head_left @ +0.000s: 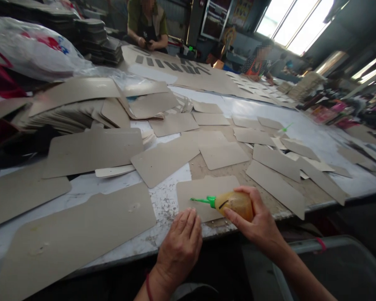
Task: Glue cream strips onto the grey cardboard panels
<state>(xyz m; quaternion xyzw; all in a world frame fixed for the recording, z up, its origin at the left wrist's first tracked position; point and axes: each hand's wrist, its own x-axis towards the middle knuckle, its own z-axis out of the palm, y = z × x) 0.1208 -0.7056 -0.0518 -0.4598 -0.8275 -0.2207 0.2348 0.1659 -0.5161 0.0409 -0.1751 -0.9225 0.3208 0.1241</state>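
My right hand [257, 217] is wrapped round a soft glue bottle [236, 204] with amber contents. It lies on its side in the air, its thin green nozzle [203, 200] pointing left over a grey-beige cardboard panel [184, 190] near the table's front edge. My left hand [181, 242] is at that panel's near left corner, just below the nozzle tip. Its fingers are pressed together and bent over, and the thumb and whatever is under the fingertips are hidden. A larger cardboard panel [90, 234] with small marks lies to the left.
Many loose cardboard panels [222, 154] overlap across the white table [163, 209]. A fanned stack [69, 115] and a plastic bag [34, 54] stand at the left. Another green nozzle [285, 128] shows further right. A clear bin [335, 259] sits below the edge. Two people work beyond.
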